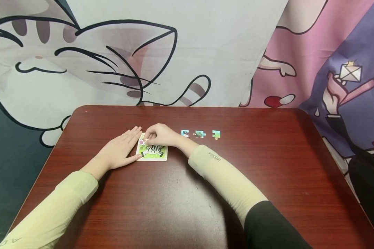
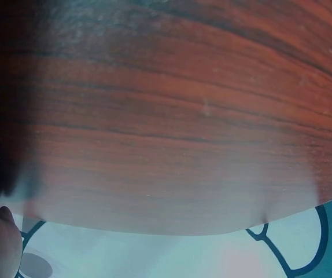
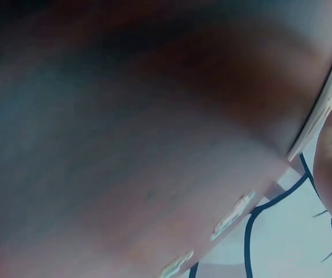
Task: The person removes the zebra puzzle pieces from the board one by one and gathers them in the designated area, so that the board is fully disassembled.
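Three small, flat, blue-and-green jigsaw pieces [image 1: 199, 134] lie spaced on the far part of the reddish-brown wood-grain counter [image 1: 268, 155], right of a square, zebra-printed puzzle board [image 1: 152, 152], likely spread so each shows fully. The left hand [image 1: 119, 150], fingers straight, lies along the board's left edge, seemingly steadying it. The right hand [image 1: 160, 135] bends its fingers over the board's far part; whether they pinch anything is hidden. Both wrist views crop the hands.

Red-brown wood-grain table [image 1: 283, 166] w/ rounded far corners, soft glare [image 1: 174, 186] nr the middle. Far side: white cloth [image 1: 230, 52] w/ big blk-outlined cat print [image 1: 81, 81]. Far right: pink cloth [image 1: 302, 65] & purple-blue cloth [image 1: 346, 45], cartoon-printed. Left: dk teal area [image 1: 12, 180], can't tell if floor.
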`<action>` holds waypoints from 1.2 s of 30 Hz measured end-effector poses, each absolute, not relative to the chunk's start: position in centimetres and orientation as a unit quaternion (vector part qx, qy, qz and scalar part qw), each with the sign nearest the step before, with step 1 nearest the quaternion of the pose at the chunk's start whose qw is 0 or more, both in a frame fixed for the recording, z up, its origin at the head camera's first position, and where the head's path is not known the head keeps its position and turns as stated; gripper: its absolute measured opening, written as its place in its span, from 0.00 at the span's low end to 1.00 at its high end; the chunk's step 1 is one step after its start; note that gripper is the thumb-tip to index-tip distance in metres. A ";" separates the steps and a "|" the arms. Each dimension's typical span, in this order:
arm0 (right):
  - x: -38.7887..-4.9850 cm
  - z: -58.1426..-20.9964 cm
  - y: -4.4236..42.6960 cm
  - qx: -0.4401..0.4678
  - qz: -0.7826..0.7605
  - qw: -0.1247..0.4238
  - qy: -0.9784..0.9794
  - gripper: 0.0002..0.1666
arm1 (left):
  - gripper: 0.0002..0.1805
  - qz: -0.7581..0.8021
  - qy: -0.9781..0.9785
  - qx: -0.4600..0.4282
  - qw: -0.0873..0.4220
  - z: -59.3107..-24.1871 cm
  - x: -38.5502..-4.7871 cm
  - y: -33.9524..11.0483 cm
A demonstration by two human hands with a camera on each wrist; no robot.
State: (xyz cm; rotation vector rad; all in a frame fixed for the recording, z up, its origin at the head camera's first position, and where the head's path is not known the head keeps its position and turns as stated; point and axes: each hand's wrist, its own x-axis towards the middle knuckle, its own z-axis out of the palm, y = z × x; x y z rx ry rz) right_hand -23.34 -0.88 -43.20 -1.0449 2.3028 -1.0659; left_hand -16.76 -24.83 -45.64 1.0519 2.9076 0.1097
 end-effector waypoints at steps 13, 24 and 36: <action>-24.2 -41.8 2.9 -0.340 -0.405 0.192 0.827 0.05 | 0.50 0.017 0.940 0.340 0.020 -45.6 -16.9 -24.7; -24.5 -41.3 7.0 -0.303 -0.405 0.219 0.834 0.05 | 0.50 0.003 0.939 0.343 0.014 -45.8 -16.9 -24.7; -24.0 -41.4 9.9 -0.312 -0.379 0.229 0.840 0.05 | 0.50 0.000 0.939 0.344 0.008 -45.8 -16.9 -24.8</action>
